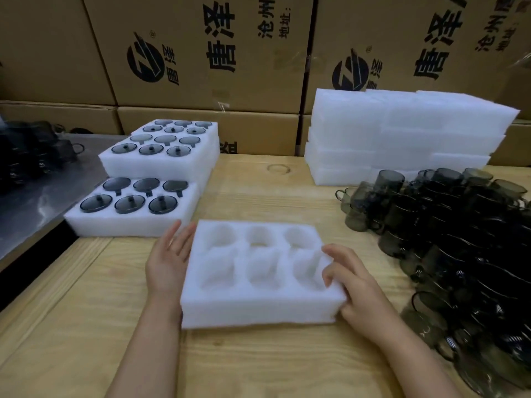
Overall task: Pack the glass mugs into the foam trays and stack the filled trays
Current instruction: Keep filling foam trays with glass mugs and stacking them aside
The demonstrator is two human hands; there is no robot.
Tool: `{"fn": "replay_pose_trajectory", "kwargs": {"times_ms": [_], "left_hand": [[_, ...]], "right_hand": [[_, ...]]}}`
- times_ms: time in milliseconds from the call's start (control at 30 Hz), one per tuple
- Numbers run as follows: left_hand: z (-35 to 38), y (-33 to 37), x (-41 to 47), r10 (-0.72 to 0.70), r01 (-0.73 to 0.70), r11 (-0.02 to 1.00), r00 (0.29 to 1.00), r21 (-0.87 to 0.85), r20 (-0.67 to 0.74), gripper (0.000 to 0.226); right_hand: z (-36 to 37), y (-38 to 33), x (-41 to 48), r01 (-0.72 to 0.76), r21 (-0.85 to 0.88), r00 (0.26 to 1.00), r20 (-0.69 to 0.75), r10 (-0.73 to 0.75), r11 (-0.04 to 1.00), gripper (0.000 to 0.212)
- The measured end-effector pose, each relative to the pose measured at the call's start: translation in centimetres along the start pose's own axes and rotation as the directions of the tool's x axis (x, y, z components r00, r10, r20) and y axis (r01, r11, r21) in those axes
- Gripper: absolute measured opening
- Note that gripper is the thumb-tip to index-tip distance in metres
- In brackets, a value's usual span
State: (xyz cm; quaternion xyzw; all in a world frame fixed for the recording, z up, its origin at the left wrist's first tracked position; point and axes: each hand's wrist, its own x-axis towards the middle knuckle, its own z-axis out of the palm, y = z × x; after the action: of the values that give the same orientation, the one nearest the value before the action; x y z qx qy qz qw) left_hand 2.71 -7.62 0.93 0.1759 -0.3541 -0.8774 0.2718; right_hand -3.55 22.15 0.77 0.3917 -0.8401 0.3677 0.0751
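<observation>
Far left on wooden counter [258,366]: filled foam trays [123,226], dark glassware in pockets, more stacked behind. Centre: left hand [169,262] open, fingers straight, flat against left side of empty foam tray [258,308]; right hand [359,291] grips tray's right edge, fingers curled into pocket. Back right: spare tray stack [402,133]; far right: loose glass mugs [459,239] heaped

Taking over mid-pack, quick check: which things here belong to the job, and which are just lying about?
Job: empty foam tray, gripped by right hand, touched by left hand; glass mugs; filled trays; spare foam trays.
Lying about: cardboard boxes; metal surface.
</observation>
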Motion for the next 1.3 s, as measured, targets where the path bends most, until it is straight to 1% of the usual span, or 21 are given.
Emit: {"fn": "replay_pose_trajectory", "kwargs": {"times_ms": [33,67,133,167,200,267,333,433,533,600,667,733,800,833,867,967,1067,1133,1167,1300], "left_hand": [[0.2,0.0,-0.1,0.001,-0.003,1.000,0.998,0.031,0.058,0.032],[0.6,-0.2,-0.3,0.002,-0.017,0.992,0.993,0.129,0.121,0.035],[1.2,-0.6,0.0,0.000,-0.080,0.920,0.979,0.384,0.203,0.038],[1.6,-0.6,0.3,0.001,-0.097,0.888,0.978,0.449,0.209,0.038],[1.9,-0.6,0.5,-0.007,-0.094,0.877,0.978,0.471,0.207,0.039],[2.4,-0.7,0.8,-0.039,-0.064,0.895,0.975,0.442,0.220,0.046],[2.4,-0.9,1.1,-0.056,-0.051,0.900,0.971,0.434,0.231,0.050],[2.3,-1.3,1.2,-0.060,-0.061,0.897,0.964,0.438,0.259,0.053],[2.4,-1.5,1.2,-0.081,-0.047,0.903,0.958,0.426,0.277,0.054],[2.4,-1.6,1.2,-0.083,-0.041,0.905,0.959,0.423,0.273,0.055],[2.5,-1.7,1.3,-0.085,-0.038,0.906,0.959,0.421,0.269,0.055],[2.6,-1.7,1.2,-0.089,-0.026,0.915,0.960,0.403,0.264,0.055],[2.7,-1.7,1.2,-0.093,-0.021,0.918,0.959,0.395,0.266,0.055],[2.7,-1.7,1.2,-0.093,-0.021,0.918,0.960,0.397,0.266,0.055],[2.8,-1.7,1.2,-0.093,-0.021,0.917,0.960,0.398,0.265,0.055],[2.8,-1.8,1.3,-0.094,-0.020,0.917,0.960,0.398,0.265,0.056],[2.9,-1.7,1.3,-0.100,-0.011,0.917,0.961,0.398,0.258,0.055],[3.0,-1.7,1.2,-0.107,0.000,0.922,0.961,0.387,0.254,0.054],[3.0,-1.7,1.2,-0.109,0.004,0.923,0.962,0.384,0.252,0.054],[3.2,-1.7,0.9,-0.119,0.023,0.928,0.964,0.372,0.239,0.051]], "right_hand": [[0.0,0.1,0.0,-0.026,0.008,0.999,0.036,0.025,1.000,0.050],[0.0,0.2,0.0,-0.044,0.010,0.997,0.062,0.043,0.999,0.052],[-0.2,0.1,0.0,-0.059,0.014,0.995,0.077,0.058,0.998,0.055],[-0.4,0.0,0.0,-0.067,0.024,0.996,0.064,0.066,0.997,0.058],[-0.6,0.0,0.1,-0.078,0.032,0.996,0.042,0.076,0.996,0.064],[-1.0,-0.2,0.1,-0.112,0.042,0.994,-0.006,0.112,0.993,0.078],[-1.2,-0.3,0.0,-0.178,0.056,0.983,-0.025,0.180,0.982,0.084],[-1.6,-0.4,-0.1,-0.224,0.047,0.973,-0.040,0.226,0.973,0.075],[-2.1,-0.8,-0.3,-0.305,0.073,0.942,-0.125,0.312,0.950,0.060],[-1.8,-1.3,0.1,-0.343,0.078,0.917,-0.187,0.351,0.936,0.045],[-1.6,-2.1,1.0,-0.356,-0.001,0.906,-0.246,0.344,0.935,0.032],[-2.1,-2.6,2.5,-0.377,-0.124,0.876,-0.369,0.310,0.918,0.028],[-3.7,-2.6,4.5,-0.454,-0.244,0.803,-0.528,0.275,0.857,0.029],[-4.7,-2.3,5.5,-0.522,-0.301,0.768,-0.574,0.285,0.798,0.030],[-5.6,-1.9,6.6,-0.592,-0.354,0.744,-0.586,0.321,0.724,0.031],[-7.5,-0.4,9.1,-0.722,-0.456,0.690,-0.529,0.494,0.521,0.036],[-8.4,0.8,10.2,-0.766,-0.502,0.629,-0.455,0.631,0.402,0.037],[-8.5,1.4,10.5,-0.766,-0.537,0.611,-0.436,0.661,0.353,0.034],[-8.5,1.5,10.5,-0.761,-0.549,0.613,-0.431,0.662,0.347,0.034],[-8.6,1.5,10.5,-0.750,-0.547,0.632,-0.424,0.649,0.373,0.035]]}}
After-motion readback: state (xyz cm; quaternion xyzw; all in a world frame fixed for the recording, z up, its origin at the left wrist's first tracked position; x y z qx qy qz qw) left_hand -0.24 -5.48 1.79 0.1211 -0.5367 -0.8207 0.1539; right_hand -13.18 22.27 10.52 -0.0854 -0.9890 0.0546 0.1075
